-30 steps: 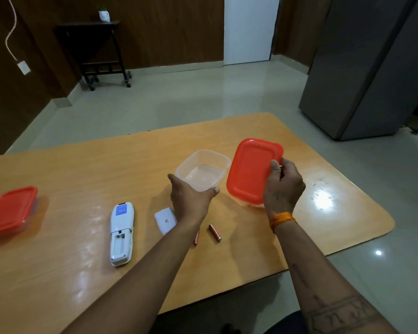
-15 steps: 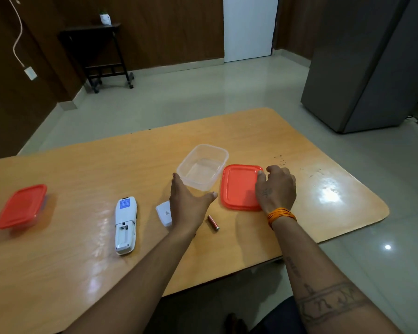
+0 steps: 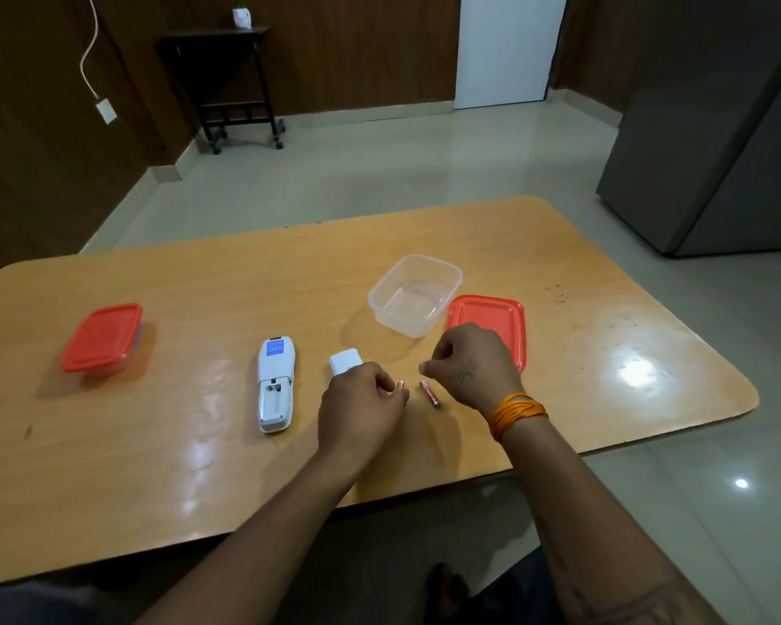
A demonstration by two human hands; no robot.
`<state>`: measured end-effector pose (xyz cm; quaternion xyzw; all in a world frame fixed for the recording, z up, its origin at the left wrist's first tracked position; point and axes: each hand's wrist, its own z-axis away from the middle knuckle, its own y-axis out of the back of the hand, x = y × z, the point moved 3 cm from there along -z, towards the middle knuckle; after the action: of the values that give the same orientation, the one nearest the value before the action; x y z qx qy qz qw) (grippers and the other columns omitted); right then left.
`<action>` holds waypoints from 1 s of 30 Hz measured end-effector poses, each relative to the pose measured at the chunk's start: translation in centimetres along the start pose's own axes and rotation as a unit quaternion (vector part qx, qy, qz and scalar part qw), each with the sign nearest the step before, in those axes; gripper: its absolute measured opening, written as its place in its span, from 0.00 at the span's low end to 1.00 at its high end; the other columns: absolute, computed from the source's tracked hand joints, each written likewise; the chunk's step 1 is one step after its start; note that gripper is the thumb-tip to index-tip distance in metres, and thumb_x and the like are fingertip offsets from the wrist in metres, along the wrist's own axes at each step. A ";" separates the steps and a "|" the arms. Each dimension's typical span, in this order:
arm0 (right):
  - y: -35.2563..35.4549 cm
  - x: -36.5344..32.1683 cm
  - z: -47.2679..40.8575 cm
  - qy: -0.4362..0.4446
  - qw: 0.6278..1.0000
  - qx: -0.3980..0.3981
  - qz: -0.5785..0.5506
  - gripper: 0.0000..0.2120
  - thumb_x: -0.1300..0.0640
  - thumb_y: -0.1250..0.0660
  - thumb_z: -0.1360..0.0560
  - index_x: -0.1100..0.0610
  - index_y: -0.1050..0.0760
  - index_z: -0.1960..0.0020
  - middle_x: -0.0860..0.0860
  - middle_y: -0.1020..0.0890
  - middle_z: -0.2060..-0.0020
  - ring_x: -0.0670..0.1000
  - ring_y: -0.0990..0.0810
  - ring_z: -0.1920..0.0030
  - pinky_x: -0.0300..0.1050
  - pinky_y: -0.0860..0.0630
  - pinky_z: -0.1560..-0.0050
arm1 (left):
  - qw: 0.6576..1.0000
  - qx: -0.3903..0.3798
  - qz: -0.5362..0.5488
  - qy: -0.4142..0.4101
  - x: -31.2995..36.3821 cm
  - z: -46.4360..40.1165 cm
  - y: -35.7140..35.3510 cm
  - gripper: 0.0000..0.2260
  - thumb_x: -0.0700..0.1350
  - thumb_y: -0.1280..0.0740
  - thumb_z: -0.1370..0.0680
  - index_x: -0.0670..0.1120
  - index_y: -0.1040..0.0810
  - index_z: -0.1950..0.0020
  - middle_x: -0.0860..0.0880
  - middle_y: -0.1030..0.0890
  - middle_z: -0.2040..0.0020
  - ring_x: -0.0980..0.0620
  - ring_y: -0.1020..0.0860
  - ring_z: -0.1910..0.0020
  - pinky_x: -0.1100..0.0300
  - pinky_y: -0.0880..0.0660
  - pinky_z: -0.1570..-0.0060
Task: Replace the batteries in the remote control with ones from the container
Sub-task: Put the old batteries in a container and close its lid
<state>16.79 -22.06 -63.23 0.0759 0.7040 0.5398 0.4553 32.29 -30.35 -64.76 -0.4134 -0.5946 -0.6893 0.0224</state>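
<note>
Two hands over two loose batteries on a wooden tabletop

The left hand (image 3: 361,406) pinches one battery (image 3: 399,386) in curled fingers; the right hand (image 3: 467,369) hovers, fingers curled and holding nothing, just above the second battery (image 3: 430,393), which lies flat between the hands. The remote control (image 3: 275,383) lies face down left of them, its battery bay open, with its white cover (image 3: 344,362) beside it, partly hidden by the left hand. One clear open container (image 3: 415,294) stands behind, its red lid (image 3: 492,318) flat beside it, partly hidden by the right hand. One closed red-lidded container (image 3: 102,338) sits well apart at left. The glossy tabletop (image 3: 605,354) stands on a pale tiled floor (image 3: 379,164); dark wood-panelled walls, a grey cabinet (image 3: 718,128) and a small dark side table (image 3: 231,78) surround it.
</note>
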 end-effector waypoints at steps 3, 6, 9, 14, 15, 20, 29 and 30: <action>-1.0 0.0 0.6 -0.014 0.996 -0.050 0.066 0.13 0.46 0.21 0.31 0.56 0.14 0.59 0.54 0.13 0.62 0.57 0.15 0.56 0.49 0.17 0.56 | 0.998 -0.014 -0.057 -0.014 -0.1 0.1 -0.3 0.12 0.59 0.28 0.23 0.51 0.16 0.54 0.54 0.15 0.58 0.53 0.18 0.56 0.55 0.19 0.55; -1.8 0.0 0.8 -0.020 0.993 -0.063 0.101 0.14 0.46 0.23 0.30 0.57 0.16 0.56 0.56 0.14 0.58 0.59 0.15 0.55 0.48 0.18 0.56 | 0.994 -0.012 -0.100 -0.035 0.1 -0.1 -0.3 0.14 0.60 0.30 0.22 0.50 0.16 0.54 0.51 0.15 0.57 0.49 0.17 0.55 0.54 0.20 0.56; -2.1 -0.3 0.7 -0.026 0.993 -0.063 0.102 0.13 0.48 0.24 0.29 0.58 0.18 0.56 0.56 0.16 0.58 0.60 0.17 0.56 0.47 0.19 0.58 | 0.991 -0.031 -0.122 -0.047 0.2 -0.4 -0.5 0.14 0.58 0.30 0.22 0.48 0.16 0.53 0.49 0.15 0.55 0.47 0.17 0.53 0.55 0.23 0.57; -2.1 0.1 0.3 -0.068 0.994 -0.074 0.050 0.17 0.48 0.24 0.31 0.58 0.26 0.65 0.53 0.23 0.69 0.58 0.22 0.64 0.43 0.32 0.69 | 0.993 -0.030 -0.097 -0.052 0.5 -1.3 -0.9 0.14 0.57 0.29 0.23 0.46 0.16 0.56 0.48 0.15 0.58 0.47 0.18 0.57 0.54 0.20 0.58; -1.9 0.1 0.1 -0.074 0.994 -0.071 0.026 0.17 0.47 0.23 0.31 0.59 0.23 0.65 0.53 0.23 0.71 0.57 0.22 0.66 0.42 0.32 0.70 | 0.996 -0.022 -0.071 -0.047 0.5 -1.6 -0.9 0.14 0.57 0.28 0.24 0.46 0.16 0.57 0.49 0.16 0.60 0.48 0.18 0.58 0.53 0.19 0.57; 1.1 -1.2 -2.2 -0.065 0.995 0.025 -0.070 0.16 0.47 0.24 0.32 0.61 0.15 0.64 0.56 0.16 0.71 0.56 0.19 0.69 0.45 0.26 0.69 | 0.996 0.065 0.001 -0.054 2.4 -4.7 0.9 0.15 0.58 0.29 0.26 0.48 0.14 0.61 0.49 0.15 0.64 0.45 0.17 0.61 0.52 0.19 0.59; 2.3 -3.8 -10.9 -0.068 0.993 0.047 0.080 0.10 0.53 0.26 0.27 0.57 0.23 0.53 0.57 0.18 0.54 0.62 0.19 0.53 0.47 0.29 0.59 | 0.989 0.001 -0.126 -0.075 6.4 -14.3 0.6 0.11 0.52 0.27 0.25 0.45 0.20 0.56 0.46 0.18 0.59 0.40 0.19 0.57 0.56 0.27 0.62; 1.9 -3.8 -11.3 -0.060 0.992 0.034 0.109 0.09 0.54 0.26 0.26 0.57 0.21 0.50 0.57 0.17 0.51 0.62 0.18 0.52 0.47 0.28 0.58 | 0.985 -0.011 -0.151 -0.082 6.5 -14.8 0.2 0.11 0.51 0.27 0.24 0.46 0.23 0.57 0.47 0.21 0.59 0.41 0.20 0.58 0.57 0.29 0.62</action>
<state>10.03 -31.38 -59.51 0.1996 0.6807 0.5563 0.4328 20.06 -39.78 -60.00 -0.3741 -0.6421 -0.6552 -0.1358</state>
